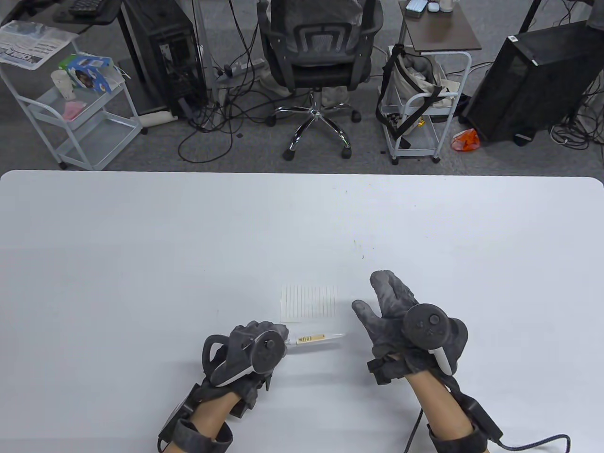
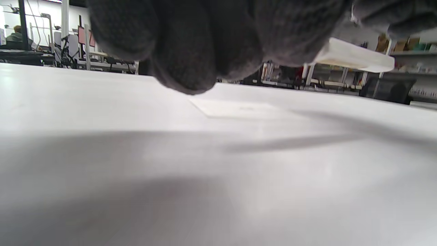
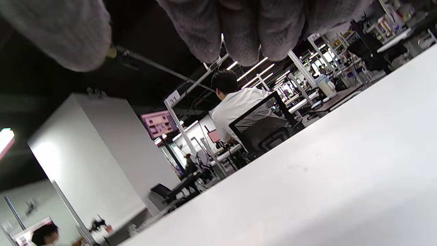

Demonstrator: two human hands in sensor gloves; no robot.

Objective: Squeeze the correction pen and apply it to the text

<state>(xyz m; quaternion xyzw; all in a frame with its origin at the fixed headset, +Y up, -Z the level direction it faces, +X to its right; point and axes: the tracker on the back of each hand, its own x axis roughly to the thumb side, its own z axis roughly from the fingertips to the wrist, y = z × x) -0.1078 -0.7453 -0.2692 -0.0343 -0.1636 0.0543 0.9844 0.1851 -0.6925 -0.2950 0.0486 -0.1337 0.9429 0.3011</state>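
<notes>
1. In the table view, a slim white correction pen with a yellow label (image 1: 315, 338) was seen lying level, just above the white table (image 1: 141, 259). Its rear end was gripped by the left hand in a dark grey sensor glove (image 1: 250, 351), whose fingers were curled together around it. The pen's tip was pointed to the right, toward the right hand in the same kind of glove (image 1: 406, 321). That hand was held apart from the pen with its fingers spread, and nothing was held in it. A small white sheet of paper with thin ruled lines (image 1: 309, 303) was laid flat on the table just beyond the pen, between the two hands. The text on it could not be read.

2. In the left wrist view, the curled gloved fingers (image 2: 191, 44) were seen from below, at the top edge. The white pen body (image 2: 355, 56) was seen sticking out to the right of them, above the table. The sheet of paper (image 2: 235, 108) was seen flat on the table further away.

3. In the right wrist view, only gloved fingertips (image 3: 245, 30) were shown at the top edge, above the white table surface (image 3: 341, 177). The pen was not shown there.
</notes>
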